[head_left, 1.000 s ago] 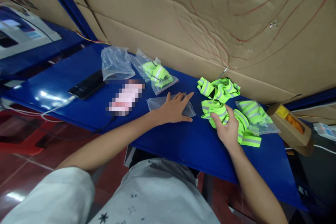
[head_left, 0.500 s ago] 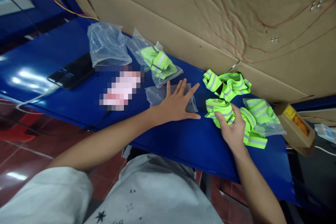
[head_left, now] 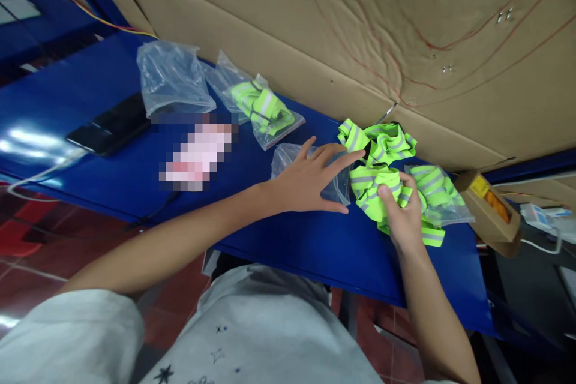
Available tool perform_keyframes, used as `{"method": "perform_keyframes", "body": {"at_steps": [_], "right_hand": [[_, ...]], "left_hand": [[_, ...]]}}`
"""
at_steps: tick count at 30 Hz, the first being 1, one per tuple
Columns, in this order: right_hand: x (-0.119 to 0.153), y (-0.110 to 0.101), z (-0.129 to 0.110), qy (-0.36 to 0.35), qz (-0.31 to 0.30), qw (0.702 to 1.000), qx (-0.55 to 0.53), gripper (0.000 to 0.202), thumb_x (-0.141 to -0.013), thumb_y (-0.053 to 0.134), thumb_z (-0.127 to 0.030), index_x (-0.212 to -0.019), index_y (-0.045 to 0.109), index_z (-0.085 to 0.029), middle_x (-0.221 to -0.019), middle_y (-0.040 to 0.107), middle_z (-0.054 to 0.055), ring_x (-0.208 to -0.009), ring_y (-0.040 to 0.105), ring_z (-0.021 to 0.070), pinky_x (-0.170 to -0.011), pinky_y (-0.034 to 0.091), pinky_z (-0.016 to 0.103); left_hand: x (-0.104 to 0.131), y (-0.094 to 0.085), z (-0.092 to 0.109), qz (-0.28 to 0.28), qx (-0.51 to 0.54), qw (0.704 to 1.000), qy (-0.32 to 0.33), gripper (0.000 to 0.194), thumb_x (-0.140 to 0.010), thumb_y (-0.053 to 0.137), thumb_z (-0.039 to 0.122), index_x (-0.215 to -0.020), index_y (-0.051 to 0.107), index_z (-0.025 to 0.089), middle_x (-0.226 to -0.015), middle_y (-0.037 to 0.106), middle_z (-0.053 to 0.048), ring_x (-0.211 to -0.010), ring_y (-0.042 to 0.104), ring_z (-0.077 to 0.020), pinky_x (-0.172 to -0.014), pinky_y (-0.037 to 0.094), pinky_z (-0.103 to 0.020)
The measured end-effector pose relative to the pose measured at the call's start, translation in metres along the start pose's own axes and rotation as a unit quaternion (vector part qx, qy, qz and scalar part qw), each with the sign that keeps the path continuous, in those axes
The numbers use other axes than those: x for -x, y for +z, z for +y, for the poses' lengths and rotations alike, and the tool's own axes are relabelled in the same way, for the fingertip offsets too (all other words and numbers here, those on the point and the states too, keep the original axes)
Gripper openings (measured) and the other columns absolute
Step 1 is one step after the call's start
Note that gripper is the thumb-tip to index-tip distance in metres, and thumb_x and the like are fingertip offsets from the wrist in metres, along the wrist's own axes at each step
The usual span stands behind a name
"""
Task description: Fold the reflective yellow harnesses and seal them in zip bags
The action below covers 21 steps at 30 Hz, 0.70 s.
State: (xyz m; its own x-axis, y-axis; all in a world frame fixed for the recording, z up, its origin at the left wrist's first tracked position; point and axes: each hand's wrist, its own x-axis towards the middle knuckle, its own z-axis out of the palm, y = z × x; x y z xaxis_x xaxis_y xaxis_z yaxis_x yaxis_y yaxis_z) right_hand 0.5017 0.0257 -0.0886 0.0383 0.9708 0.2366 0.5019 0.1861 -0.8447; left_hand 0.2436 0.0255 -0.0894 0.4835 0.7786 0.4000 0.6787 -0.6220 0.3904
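Along the near edge of the blue tabletop [head_left: 310,252] a strip of open surface is seen, and beyond it a bundle of green straps [head_left: 369,191], just right of the wide-spread left hand [head_left: 306,183] and the plastic bag [head_left: 341,189] beneath it, is gripped by the right hand [head_left: 407,219].

A cardboard panel [head_left: 261,18] bearing red lines [head_left: 431,47] spans the top of the frame. At left, a black flat device [head_left: 108,126] and its white cable [head_left: 49,173] lie on the counter [head_left: 310,249]. At right sits a cardboard box [head_left: 503,229] with a yellow label [head_left: 479,186]. Tiled floor [head_left: 31,297] shows at lower left.
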Motion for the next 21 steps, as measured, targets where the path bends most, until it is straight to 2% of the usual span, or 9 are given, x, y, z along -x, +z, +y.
{"method": "perform_keyframes", "body": {"at_steps": [3, 6, 9, 13, 18, 21], "right_hand": [[0.002, -0.003, -0.005, 0.02, -0.085, 0.996, -0.019, 0.052, -0.083, 0.078, -0.057, -0.121, 0.065, -0.023, -0.108, 0.072, 0.005, -0.098, 0.068, 0.0236, -0.088, 0.056, 0.039], [0.006, 0.0, -0.011, 0.011, -0.148, 0.989, -0.001, 0.05, -0.085, 0.077, -0.056, -0.121, 0.064, -0.024, -0.111, 0.07, 0.005, -0.099, 0.067, 0.0227, -0.087, 0.057, 0.037], [0.008, 0.006, -0.012, -0.036, -0.15, 0.987, 0.046, 0.051, -0.088, 0.075, -0.052, -0.127, 0.058, -0.025, -0.125, 0.066, 0.006, -0.116, 0.063, 0.0242, -0.098, 0.054, 0.037], [0.009, 0.011, -0.009, -0.075, -0.175, 0.98, 0.065, 0.043, -0.092, 0.073, -0.048, -0.125, 0.057, -0.025, -0.123, 0.065, 0.005, -0.119, 0.061, 0.0232, -0.102, 0.05, 0.036], [0.008, 0.014, -0.008, -0.056, -0.215, 0.974, 0.04, 0.036, -0.096, 0.068, -0.047, -0.126, 0.064, -0.027, -0.126, 0.067, 0.004, -0.121, 0.062, 0.0227, -0.107, 0.049, 0.038], [0.01, 0.018, -0.007, -0.067, -0.185, 0.979, 0.051, 0.041, -0.096, 0.068, -0.047, -0.131, 0.061, -0.027, -0.131, 0.064, 0.006, -0.126, 0.06, 0.024, -0.113, 0.045, 0.042]], "left_hand": [[0.003, 0.006, 0.0, 0.014, -0.009, 0.999, 0.027, 0.109, -0.082, 0.071, 0.076, -0.166, 0.025, 0.024, -0.161, 0.043, -0.021, -0.151, 0.039, -0.0392, -0.129, 0.003, -0.064], [0.006, 0.012, 0.0, -0.005, -0.013, 0.998, 0.06, 0.112, -0.078, 0.076, 0.074, -0.166, 0.026, 0.027, -0.16, 0.044, -0.021, -0.15, 0.04, -0.0401, -0.129, 0.002, -0.065], [0.01, 0.017, -0.004, -0.051, 0.0, 0.995, 0.09, 0.119, -0.072, 0.083, 0.07, -0.167, 0.024, 0.029, -0.163, 0.041, -0.021, -0.153, 0.036, -0.0407, -0.129, 0.004, -0.065], [0.013, 0.021, -0.013, -0.104, 0.017, 0.991, 0.077, 0.127, -0.071, 0.087, 0.067, -0.168, 0.016, 0.028, -0.168, 0.032, -0.022, -0.157, 0.03, -0.0397, -0.129, 0.016, -0.058], [0.013, 0.021, -0.017, -0.103, 0.039, 0.992, 0.065, 0.122, -0.077, 0.08, 0.069, -0.168, 0.014, 0.022, -0.152, 0.049, -0.022, -0.145, 0.046, -0.0373, -0.121, 0.031, -0.049], [0.011, 0.021, -0.015, -0.087, 0.039, 0.993, 0.073, 0.116, -0.082, 0.078, 0.065, -0.168, 0.012, 0.023, -0.144, 0.056, -0.019, -0.137, 0.052, -0.0355, -0.12, 0.03, -0.049]]}}
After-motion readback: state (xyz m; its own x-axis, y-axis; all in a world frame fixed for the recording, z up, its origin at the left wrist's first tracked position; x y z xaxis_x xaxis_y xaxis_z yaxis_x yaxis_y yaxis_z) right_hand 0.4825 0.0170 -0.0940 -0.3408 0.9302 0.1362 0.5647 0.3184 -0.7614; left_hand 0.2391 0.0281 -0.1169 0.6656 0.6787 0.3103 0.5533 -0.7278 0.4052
